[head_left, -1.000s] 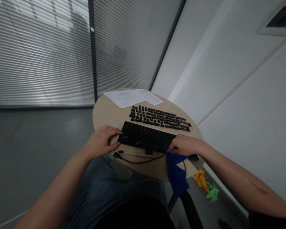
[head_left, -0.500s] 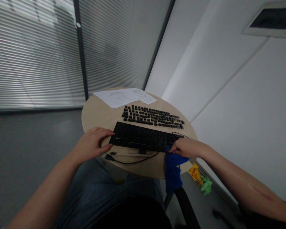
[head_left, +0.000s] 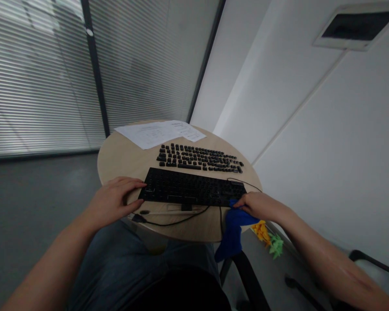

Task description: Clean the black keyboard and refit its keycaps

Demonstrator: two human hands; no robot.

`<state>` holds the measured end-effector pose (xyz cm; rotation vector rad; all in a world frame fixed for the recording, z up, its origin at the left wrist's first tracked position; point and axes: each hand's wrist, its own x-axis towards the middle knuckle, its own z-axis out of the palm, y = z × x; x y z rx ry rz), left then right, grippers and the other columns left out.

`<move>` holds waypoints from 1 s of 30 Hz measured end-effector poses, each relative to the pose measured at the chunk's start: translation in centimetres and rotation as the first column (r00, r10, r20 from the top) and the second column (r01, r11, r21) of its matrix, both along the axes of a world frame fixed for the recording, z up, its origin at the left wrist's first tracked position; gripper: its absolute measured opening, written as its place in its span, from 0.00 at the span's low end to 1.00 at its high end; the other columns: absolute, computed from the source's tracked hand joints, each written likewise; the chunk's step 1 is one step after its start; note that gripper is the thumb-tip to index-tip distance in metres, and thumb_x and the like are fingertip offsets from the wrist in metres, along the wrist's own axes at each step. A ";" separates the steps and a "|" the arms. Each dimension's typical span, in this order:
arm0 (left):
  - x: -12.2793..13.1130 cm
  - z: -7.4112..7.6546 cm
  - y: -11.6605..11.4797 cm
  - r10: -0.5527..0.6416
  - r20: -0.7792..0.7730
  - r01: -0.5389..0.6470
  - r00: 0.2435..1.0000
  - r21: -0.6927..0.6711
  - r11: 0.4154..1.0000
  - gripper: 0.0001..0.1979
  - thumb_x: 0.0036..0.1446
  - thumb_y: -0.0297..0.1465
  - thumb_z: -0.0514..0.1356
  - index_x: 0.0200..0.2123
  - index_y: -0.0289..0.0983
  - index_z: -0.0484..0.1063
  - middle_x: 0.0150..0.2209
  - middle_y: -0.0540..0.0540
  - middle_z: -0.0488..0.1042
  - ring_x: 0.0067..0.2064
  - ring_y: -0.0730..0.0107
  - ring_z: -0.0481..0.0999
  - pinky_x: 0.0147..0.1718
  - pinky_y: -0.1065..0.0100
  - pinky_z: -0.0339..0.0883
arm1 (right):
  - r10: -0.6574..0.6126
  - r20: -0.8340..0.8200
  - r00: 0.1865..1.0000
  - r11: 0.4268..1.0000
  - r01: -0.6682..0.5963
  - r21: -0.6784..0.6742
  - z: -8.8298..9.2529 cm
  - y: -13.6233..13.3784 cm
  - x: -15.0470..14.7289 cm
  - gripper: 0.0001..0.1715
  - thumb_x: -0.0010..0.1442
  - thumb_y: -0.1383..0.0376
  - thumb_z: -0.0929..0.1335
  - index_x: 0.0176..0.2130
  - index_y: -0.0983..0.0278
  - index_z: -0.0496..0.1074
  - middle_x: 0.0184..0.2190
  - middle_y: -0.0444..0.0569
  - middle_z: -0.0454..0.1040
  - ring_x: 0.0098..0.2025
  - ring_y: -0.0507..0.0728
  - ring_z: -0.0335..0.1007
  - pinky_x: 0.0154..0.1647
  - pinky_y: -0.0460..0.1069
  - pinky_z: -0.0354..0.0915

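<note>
A black keyboard frame [head_left: 191, 192] with its keycaps taken off lies on a round wooden table [head_left: 123, 155]. My left hand [head_left: 115, 198] rests at its left end, fingers curled round the corner. My right hand [head_left: 257, 205] is at the frame's right front corner and pinches a blue cloth [head_left: 231, 231] that hangs over the table edge. Several loose black keycaps [head_left: 197, 157] are laid out in rows behind the frame.
White printed sheets [head_left: 158, 131] lie at the table's far side. A black cable [head_left: 178, 220] and a thin white stick [head_left: 168, 212] lie in front of the frame. Yellow and green paper shapes [head_left: 269, 237] sit on the floor by the wall. My knees are under the table.
The view has swung to the right, so the table sits further left in frame. My right hand with the cloth has shifted slightly rightward along the keyboard's front edge. The left hand stays put.
</note>
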<state>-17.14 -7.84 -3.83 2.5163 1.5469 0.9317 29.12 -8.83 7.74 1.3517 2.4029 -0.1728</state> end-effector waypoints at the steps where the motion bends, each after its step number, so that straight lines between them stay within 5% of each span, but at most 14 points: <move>1: 0.0 0.0 0.0 0.000 -0.001 0.000 1.000 0.002 1.000 0.23 0.56 0.48 0.61 0.51 0.45 0.77 0.51 0.43 0.81 0.53 0.47 0.78 0.55 0.50 0.70 | -0.020 0.015 1.000 1.000 0.020 0.016 -0.1 -0.1 0.3 0.20 0.66 0.66 0.64 0.49 0.52 0.82 0.45 0.47 0.84 0.47 0.59 0.80 0.48 0.49 0.68; 14: -0.4 -0.4 0.5 -0.007 -0.023 0.007 1.000 0.024 1.000 0.23 0.57 0.48 0.61 0.52 0.46 0.76 0.52 0.44 0.80 0.53 0.48 0.78 0.55 0.49 0.69 | -0.259 -0.030 0.965 0.965 0.260 0.041 -2.1 -0.1 5.6 0.22 0.65 0.67 0.64 0.53 0.55 0.81 0.52 0.48 0.81 0.54 0.61 0.78 0.56 0.53 0.69; 24: -0.2 -0.3 0.5 0.006 0.005 -0.006 1.000 0.005 1.000 0.22 0.55 0.50 0.60 0.50 0.49 0.76 0.51 0.47 0.81 0.53 0.47 0.78 0.55 0.48 0.69 | -0.378 0.062 0.924 0.921 0.368 0.129 -2.6 -0.3 7.4 0.23 0.64 0.67 0.64 0.52 0.57 0.82 0.47 0.54 0.83 0.49 0.63 0.80 0.51 0.54 0.71; 30: -0.6 -0.6 0.6 0.005 -0.017 -0.004 1.000 0.029 1.000 0.22 0.56 0.49 0.61 0.52 0.49 0.74 0.53 0.48 0.80 0.54 0.48 0.77 0.56 0.50 0.69 | -0.394 0.032 0.919 0.907 0.383 0.175 -1.5 0.1 8.5 0.23 0.65 0.67 0.63 0.52 0.60 0.82 0.50 0.56 0.82 0.51 0.66 0.80 0.52 0.56 0.71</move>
